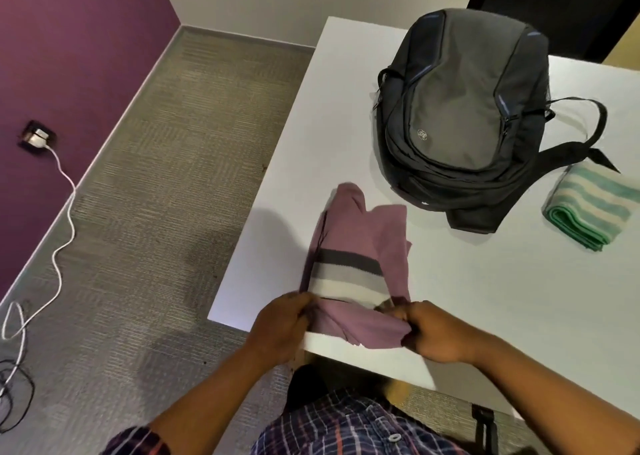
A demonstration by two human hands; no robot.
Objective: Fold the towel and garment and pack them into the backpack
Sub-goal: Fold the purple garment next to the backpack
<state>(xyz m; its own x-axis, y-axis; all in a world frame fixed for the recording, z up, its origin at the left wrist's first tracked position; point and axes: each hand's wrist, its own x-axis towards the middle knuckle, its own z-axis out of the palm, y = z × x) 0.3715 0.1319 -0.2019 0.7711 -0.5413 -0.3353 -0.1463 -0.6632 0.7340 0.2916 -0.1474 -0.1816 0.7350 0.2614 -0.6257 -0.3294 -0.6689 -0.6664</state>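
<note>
Both grips are on the mauve striped garment (360,246) at the near edge of the white worktop (485,298). My left grip (282,326) pinches its near-left edge, fingers curled round the fabric. My right grip (434,333) grasps the near-right corner, cloth bunched in the fist. The garment is partly folded and lies flat, reaching away from both grips toward the backpack, stripes up. The grey-black backpack (464,108) lies further back, apart from the garment. The green-and-cream striped towel (588,208) lies folded right of the backpack, a strap touching its far edge.
</note>
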